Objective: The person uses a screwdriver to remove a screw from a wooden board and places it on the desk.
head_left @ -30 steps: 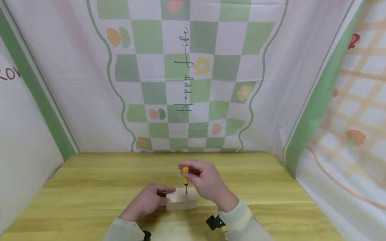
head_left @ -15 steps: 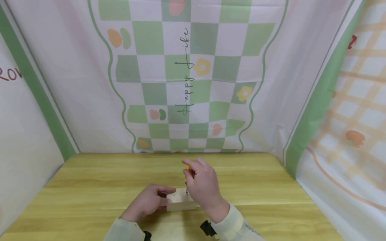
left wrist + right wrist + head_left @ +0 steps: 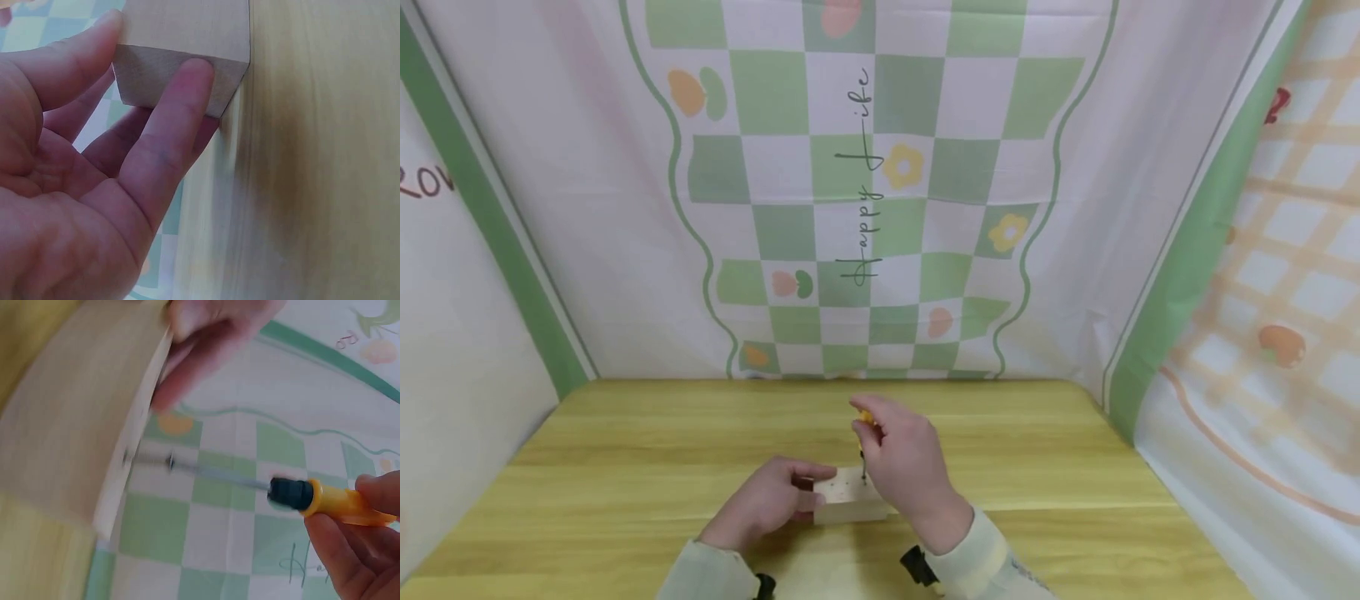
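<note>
A pale wooden block [image 3: 850, 512] with several small holes in its top lies on the table. At its left end my left hand [image 3: 766, 503] grips it; in the left wrist view one finger presses flat on the end face of the block [image 3: 181, 25]. My right hand [image 3: 912, 460] pinches a yellow screwdriver [image 3: 344, 505] with a black collar, held upright over the block's right part. In the right wrist view the shaft's tip meets a screw [image 3: 149, 458] that stands out of the block's top face. Blur hides the exact contact.
The wood-grain table [image 3: 685, 433] runs back to a green-and-white checked cloth [image 3: 842, 225]. More cloth hangs at the left and right sides. A black wrist strap [image 3: 917, 567] shows by the right sleeve.
My right hand has turned about the screwdriver handle and come slightly lower, covering more of it than a second ago. The left hand and the block stay in place.
</note>
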`<action>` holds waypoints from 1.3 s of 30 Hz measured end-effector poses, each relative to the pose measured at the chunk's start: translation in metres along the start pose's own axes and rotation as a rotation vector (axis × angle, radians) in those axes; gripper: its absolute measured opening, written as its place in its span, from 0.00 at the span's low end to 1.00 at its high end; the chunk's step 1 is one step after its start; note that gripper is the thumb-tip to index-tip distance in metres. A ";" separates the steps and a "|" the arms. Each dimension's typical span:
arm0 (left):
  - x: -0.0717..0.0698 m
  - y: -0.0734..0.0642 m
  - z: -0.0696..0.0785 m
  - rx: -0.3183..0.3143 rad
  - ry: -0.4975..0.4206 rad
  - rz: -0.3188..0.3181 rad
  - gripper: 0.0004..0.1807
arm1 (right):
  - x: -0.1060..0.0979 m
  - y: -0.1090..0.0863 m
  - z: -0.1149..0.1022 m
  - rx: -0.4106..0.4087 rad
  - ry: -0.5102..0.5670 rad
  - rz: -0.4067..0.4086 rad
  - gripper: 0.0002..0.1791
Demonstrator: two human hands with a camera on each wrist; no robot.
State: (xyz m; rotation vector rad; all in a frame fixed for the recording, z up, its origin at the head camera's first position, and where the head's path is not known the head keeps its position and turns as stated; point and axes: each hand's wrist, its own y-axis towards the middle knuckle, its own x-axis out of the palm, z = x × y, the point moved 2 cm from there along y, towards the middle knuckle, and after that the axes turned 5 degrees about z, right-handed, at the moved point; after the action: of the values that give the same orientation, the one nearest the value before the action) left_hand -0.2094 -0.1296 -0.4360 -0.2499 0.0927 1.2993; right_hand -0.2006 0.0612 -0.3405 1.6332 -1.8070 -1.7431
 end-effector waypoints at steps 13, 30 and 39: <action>-0.001 0.001 -0.001 0.002 0.013 0.001 0.22 | -0.005 -0.001 0.014 0.176 0.176 -0.117 0.17; -0.001 0.001 0.000 0.015 -0.001 -0.023 0.22 | 0.002 -0.002 0.004 0.118 0.200 0.090 0.18; -0.002 0.001 -0.001 0.023 0.011 -0.016 0.22 | -0.001 -0.001 0.010 0.187 0.397 -0.124 0.23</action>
State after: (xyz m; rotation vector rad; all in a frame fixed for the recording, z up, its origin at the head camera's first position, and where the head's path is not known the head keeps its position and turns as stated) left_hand -0.2105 -0.1314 -0.4369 -0.2377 0.1144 1.2809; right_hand -0.2064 0.0683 -0.3439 2.0287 -1.7468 -1.2005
